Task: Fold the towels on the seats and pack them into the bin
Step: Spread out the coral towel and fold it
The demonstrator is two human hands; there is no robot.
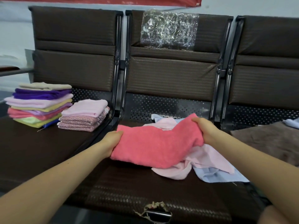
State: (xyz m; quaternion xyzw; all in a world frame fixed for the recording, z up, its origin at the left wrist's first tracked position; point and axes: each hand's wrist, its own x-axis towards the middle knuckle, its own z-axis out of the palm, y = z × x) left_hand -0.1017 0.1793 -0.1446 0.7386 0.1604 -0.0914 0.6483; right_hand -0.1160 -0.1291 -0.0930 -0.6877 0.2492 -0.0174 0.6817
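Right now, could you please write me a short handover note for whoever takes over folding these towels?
Left hand and right hand each grip an end of the coral towel, held over the middle seat.
Under it lie an unfolded pink towel and a blue towel.
Done: two folded stacks on the left seat, a tall stack and a short stack.
Left: fold the coral, pink and blue towels, then pack everything. No bin is in view.

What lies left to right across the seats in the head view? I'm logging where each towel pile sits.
Tall stack of folded towels → short folded stack → left hand → coral towel → right hand → brown towel.
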